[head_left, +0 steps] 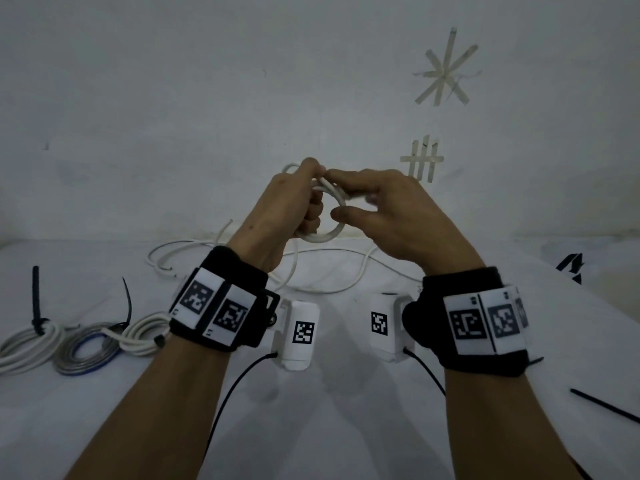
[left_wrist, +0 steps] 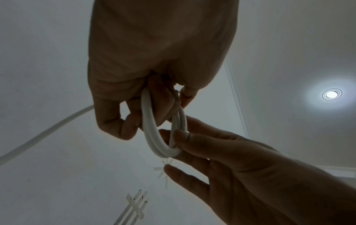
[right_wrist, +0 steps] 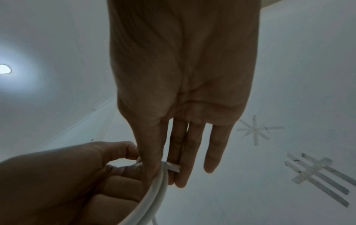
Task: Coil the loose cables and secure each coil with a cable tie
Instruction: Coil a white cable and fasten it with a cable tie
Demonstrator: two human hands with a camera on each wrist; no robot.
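A white surface [head_left: 346, 427] stretches to a pale wall [head_left: 207, 81], where strips of tape form a star [head_left: 446, 69] and a grid [head_left: 422, 161] at far right. Above the middle of the surface, both forearms rise, each wrapped in a black wrist band [head_left: 221, 303] bearing printed markers. The left hand [head_left: 294, 206] has its fingers curled round a small coil of white cable [head_left: 329, 233], held in the air. The right hand [head_left: 391, 216] pinches the coil's near-right side between thumb and forefinger, its other fingers [right_wrist: 213, 152] held straight. The rest of the same cable [head_left: 325, 289] trails down and lies loose on the surface behind the wrists. At near left three finished coils sit side by side: a white one [head_left: 31, 344], a grey and blue one [head_left: 86, 355] and a smaller white one [head_left: 145, 332], the first two bound by black cable ties. A loose black cable tie [head_left: 606, 407] lies at near right.
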